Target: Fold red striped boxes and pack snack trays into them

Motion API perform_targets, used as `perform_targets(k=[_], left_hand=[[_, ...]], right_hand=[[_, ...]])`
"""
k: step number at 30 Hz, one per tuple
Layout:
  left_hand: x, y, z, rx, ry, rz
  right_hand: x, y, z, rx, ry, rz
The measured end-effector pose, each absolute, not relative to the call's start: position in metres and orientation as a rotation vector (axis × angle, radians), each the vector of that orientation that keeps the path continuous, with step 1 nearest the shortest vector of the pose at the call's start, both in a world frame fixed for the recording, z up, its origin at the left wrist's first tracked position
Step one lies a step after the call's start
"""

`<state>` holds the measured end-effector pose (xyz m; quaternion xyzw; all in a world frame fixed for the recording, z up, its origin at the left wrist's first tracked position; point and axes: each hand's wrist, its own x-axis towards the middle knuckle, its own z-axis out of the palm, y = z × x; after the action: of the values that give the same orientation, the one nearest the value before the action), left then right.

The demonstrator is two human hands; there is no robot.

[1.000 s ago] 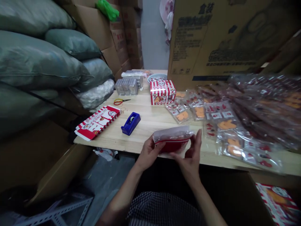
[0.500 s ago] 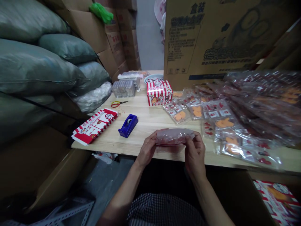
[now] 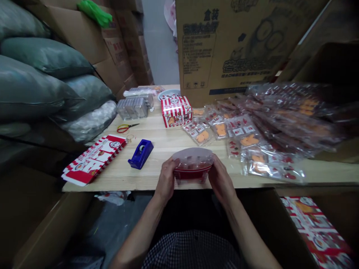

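A small red and white carton (image 3: pixel 193 175) is held between my two hands at the table's front edge. Its open mouth bulges toward me, with a pale inner flap curving up behind. Something in clear plastic shows in the opening; its contents are blurred. My left hand (image 3: pixel 166 178) grips the carton's left end, thumb near the rim. On the opposite end my right hand (image 3: pixel 222 178) is closed, its fingertips mostly hidden behind the carton. Beyond it stands a closed striped box (image 3: pixel 176 112). Left of my hands is a blue tape dispenser (image 3: pixel 141 154).
A flattened striped carton (image 3: pixel 94 158) lies at the left edge, near scissors (image 3: pixel 126 127). Clear packets (image 3: pixel 249 140) with orange pieces spread over the right side, below a heaped pile (image 3: pixel 291 119). A big cardboard box (image 3: pixel 224 48) stands behind; stuffed sacks (image 3: pixel 42 89) rise at left.
The carton has tilted so its red front shows, and its mouth has opened wider. My right hand has shifted from pinching the rim to the carton's side. The view has swung right.
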<state>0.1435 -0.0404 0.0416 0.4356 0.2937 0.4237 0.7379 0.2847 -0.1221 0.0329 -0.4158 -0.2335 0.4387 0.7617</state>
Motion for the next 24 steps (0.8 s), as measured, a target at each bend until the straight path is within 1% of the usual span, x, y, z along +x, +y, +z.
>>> perform_targets(k=[3, 5, 8, 10, 14, 19, 24], left_hand=[[0.125, -0.068, 0.042, 0.899, 0.772, 0.926], [0.108, -0.090, 0.036, 0.804, 0.873, 0.870], [0.086, -0.117, 0.019, 0.631, 0.990, 0.709], [0.076, -0.125, 0.004, 0.552, 0.990, 0.596], [0.070, -0.116, -0.028, 0.530, 0.912, 0.538], [0.069, -0.093, -0.065, 0.587, 0.842, 0.563], [0.056, -0.089, -0.078, 0.661, 0.698, 0.552]], right_hand=[[0.272, -0.147, 0.040, -0.983, -0.489, 1.078], [0.261, -0.167, 0.036, -1.058, -0.440, 1.193], [0.244, -0.193, 0.014, -1.123, -0.297, 1.341], [0.236, -0.203, -0.007, -1.144, -0.192, 1.390], [0.233, -0.199, -0.041, -1.182, -0.145, 1.372], [0.245, -0.177, -0.065, -1.181, -0.234, 1.303], [0.252, -0.178, -0.079, -1.145, -0.263, 1.352]])
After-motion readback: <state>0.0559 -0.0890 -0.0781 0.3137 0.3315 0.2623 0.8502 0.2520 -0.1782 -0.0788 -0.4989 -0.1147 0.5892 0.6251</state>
